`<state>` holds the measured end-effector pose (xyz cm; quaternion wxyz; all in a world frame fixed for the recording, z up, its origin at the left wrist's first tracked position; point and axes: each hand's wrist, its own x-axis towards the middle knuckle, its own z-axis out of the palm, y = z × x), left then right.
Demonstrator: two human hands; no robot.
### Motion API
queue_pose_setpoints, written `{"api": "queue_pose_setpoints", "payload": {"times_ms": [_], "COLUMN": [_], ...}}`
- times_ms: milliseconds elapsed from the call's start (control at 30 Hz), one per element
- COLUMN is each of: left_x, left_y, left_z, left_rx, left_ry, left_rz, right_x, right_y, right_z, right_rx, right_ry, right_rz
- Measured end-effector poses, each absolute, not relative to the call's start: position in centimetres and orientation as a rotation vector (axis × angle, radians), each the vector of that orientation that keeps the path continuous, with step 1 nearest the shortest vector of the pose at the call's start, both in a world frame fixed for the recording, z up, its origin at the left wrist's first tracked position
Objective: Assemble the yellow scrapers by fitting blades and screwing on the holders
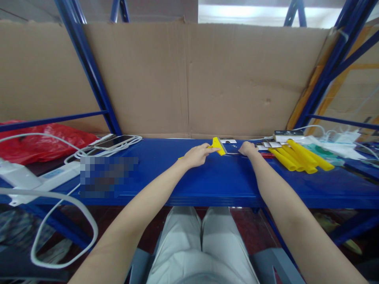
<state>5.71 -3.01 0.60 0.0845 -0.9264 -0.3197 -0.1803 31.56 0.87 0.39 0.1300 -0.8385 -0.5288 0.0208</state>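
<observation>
My left hand [197, 156] is wrapped round the handle of a yellow scraper [218, 146]. Its wide head points right, with a thin dark blade edge, and a bit of yellow handle shows behind my wrist. Just right of the head, my right hand [248, 148] is closed low over the tabletop, fingertips pressed together. What those fingers hold is hidden. A thin metal shaft [232, 153] runs between the scraper head and my right hand. Beyond my right wrist lies a slim red piece [268, 156]. Small shiny bits [233, 146] and a white card [227, 141] lie behind.
Several yellow tubes [299, 157] are piled at right, beside small white-and-dark packets [268, 144] and a dark box [288, 136]. At left are a white power strip [56, 175], looped white cables, a phone-like slab [114, 142] and a red plastic bag [56, 140]. Cardboard [189, 79] walls the back.
</observation>
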Motion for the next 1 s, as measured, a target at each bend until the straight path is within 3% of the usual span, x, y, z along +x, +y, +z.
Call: {"api": "queue_pose_setpoints", "payload": {"times_ms": [267,500,1000], "left_x": [5.2,5.1,6.2], "left_y": [-1.9,-1.1,-3.1], "left_z": [0.3,0.6,2.0], "left_rx": [-2.809,-2.909,-3.102], "left_ry": [-0.875,-0.852,-1.553], "left_rz": [-0.784,-1.208,-2.700], "right_x": [31.5,31.4,31.3], "right_y": [0.6,0.5,1.4], "right_z": [0.7,0.7,0.6], "right_rx": [-2.490,-2.502,-2.147], "right_ry": [-1.433,-1.452,-1.478], "right_rz": [0.111,0.163,0.068]}}
